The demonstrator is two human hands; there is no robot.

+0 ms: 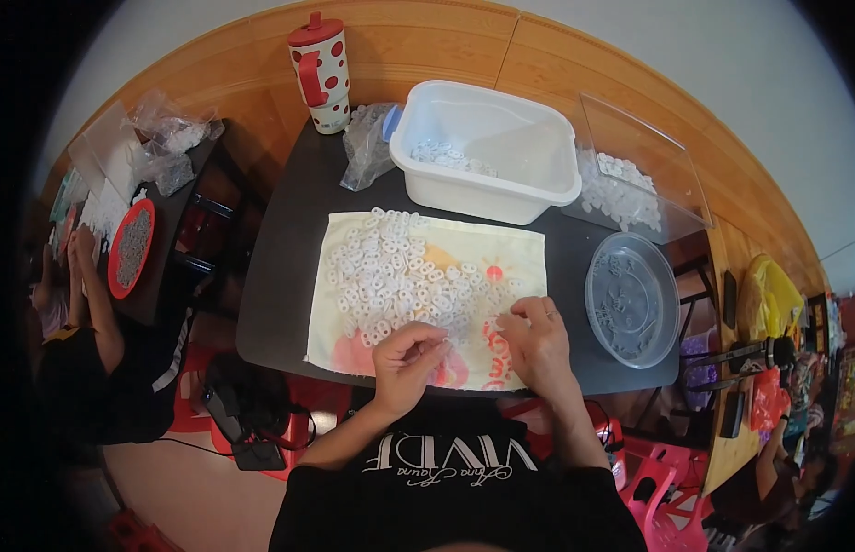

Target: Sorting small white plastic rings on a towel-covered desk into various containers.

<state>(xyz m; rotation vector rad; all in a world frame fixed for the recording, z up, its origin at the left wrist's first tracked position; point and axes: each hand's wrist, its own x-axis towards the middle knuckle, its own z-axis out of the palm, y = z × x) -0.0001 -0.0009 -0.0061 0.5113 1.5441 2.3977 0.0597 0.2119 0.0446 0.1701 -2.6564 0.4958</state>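
Apparently, the left hand (407, 364) has thumb and fingertips drawn together, while the right hand (539, 348) curls inward (whether either grasps anything cannot be told). Fingertips kept low over the cloth (524, 247) should stop strays. White two-holed pieces (390, 271) spread toward eleven o'clock; the white tub (473, 201) sits at twelve, the clear round container (630, 361) near three.
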